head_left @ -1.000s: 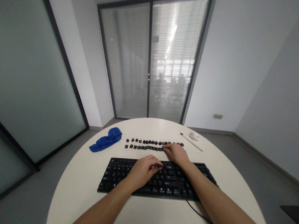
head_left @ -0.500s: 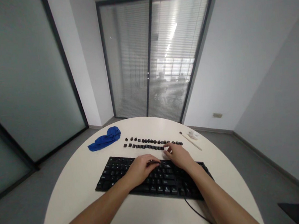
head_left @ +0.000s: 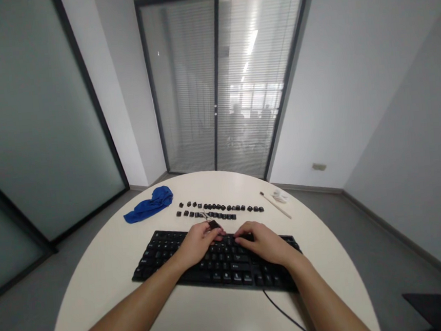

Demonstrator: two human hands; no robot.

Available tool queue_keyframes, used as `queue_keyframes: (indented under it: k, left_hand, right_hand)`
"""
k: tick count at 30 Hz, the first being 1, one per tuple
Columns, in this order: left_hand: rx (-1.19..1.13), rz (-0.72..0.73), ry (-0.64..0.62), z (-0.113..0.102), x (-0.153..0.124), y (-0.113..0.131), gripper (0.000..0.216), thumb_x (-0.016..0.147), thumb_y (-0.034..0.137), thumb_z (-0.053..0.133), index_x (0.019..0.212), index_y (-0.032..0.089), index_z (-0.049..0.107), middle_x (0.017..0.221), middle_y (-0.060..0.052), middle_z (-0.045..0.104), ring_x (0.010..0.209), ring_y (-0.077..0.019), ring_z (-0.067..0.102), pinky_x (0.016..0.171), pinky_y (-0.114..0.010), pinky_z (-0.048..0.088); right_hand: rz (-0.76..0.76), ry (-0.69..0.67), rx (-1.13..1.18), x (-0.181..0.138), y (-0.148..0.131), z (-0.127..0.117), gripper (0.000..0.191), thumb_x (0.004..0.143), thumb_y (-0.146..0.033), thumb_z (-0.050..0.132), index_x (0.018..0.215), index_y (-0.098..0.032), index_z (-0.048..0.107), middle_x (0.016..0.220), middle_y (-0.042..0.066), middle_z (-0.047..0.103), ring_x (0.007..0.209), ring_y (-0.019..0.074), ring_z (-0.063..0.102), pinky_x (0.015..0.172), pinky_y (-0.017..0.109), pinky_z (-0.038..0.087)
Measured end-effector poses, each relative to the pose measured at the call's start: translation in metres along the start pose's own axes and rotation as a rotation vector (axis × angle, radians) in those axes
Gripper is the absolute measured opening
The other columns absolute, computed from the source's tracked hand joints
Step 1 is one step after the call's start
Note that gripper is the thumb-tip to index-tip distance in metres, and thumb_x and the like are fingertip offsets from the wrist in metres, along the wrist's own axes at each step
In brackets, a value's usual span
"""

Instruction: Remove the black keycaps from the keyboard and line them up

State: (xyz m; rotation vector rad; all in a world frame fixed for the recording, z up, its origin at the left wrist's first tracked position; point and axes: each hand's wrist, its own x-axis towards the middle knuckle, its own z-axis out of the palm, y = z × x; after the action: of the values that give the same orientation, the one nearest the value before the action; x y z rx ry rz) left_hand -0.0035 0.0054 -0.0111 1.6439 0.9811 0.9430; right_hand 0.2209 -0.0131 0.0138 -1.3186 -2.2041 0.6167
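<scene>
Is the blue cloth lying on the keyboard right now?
No, the blue cloth lies on the table beyond the keyboard, apart from it.

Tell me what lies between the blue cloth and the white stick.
Head view: two rows of loose black keycaps lie between cloth and stick.

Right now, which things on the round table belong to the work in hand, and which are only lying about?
In use: flat black plastic keyboard; left hand pinching a small tool; right hand resting on the keys; rows of loose black keycaps.
Lying about: crumpled blue cloth; thin white stick; small white object.
</scene>
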Motion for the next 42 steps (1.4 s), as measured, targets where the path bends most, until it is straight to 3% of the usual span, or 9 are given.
queue_keyframes:
  k: [8,18,30,38,42]
  left_hand:
    - [0.072,0.095,-0.041,0.001,0.002,0.004,0.023,0.090,0.033,0.056,0.087,0.014,0.069,0.086,-0.005,0.074,0.084,-0.0195,0.068,0.080,-0.029,0.051]
    - [0.223,0.157,-0.037,0.003,0.002,0.010,0.025,0.091,0.033,0.052,0.085,0.017,0.069,0.085,-0.005,0.073,0.082,-0.0205,0.067,0.077,-0.029,0.050]
    - [0.115,0.123,-0.085,0.008,0.013,0.006,0.022,0.091,0.032,0.052,0.084,0.015,0.064,0.082,-0.004,0.071,0.077,-0.0186,0.067,0.076,-0.028,0.051]
    - [0.621,0.231,-0.018,0.013,0.000,0.012,0.025,0.093,0.035,0.051,0.080,0.019,0.065,0.078,-0.005,0.070,0.073,-0.0207,0.063,0.064,-0.027,0.041]
    - [0.744,0.276,-0.013,0.016,-0.004,0.015,0.025,0.094,0.034,0.050,0.079,0.019,0.062,0.077,-0.005,0.069,0.072,-0.0209,0.062,0.063,-0.027,0.038]
  right_hand:
    - [-0.032,0.004,-0.025,0.000,0.000,0.002,0.017,0.086,-0.030,0.061,0.094,-0.024,0.074,0.097,0.004,0.071,0.092,0.0211,0.062,0.087,0.032,0.045]
    - [-0.012,0.002,-0.018,0.000,-0.001,0.001,0.016,0.086,-0.031,0.062,0.093,-0.024,0.074,0.097,0.004,0.071,0.093,0.0210,0.062,0.087,0.032,0.044]
    - [-0.013,0.000,0.002,0.000,-0.001,0.001,0.016,0.086,-0.030,0.062,0.093,-0.023,0.074,0.096,0.005,0.071,0.093,0.0214,0.063,0.086,0.033,0.045]
    - [-0.013,0.001,-0.008,0.000,-0.002,0.000,0.016,0.085,-0.030,0.062,0.091,-0.022,0.074,0.095,0.005,0.071,0.092,0.0213,0.063,0.086,0.032,0.045]
    - [-0.031,0.002,-0.002,0.000,-0.001,0.000,0.015,0.086,-0.029,0.062,0.092,-0.022,0.074,0.094,0.004,0.071,0.091,0.0209,0.063,0.086,0.032,0.045]
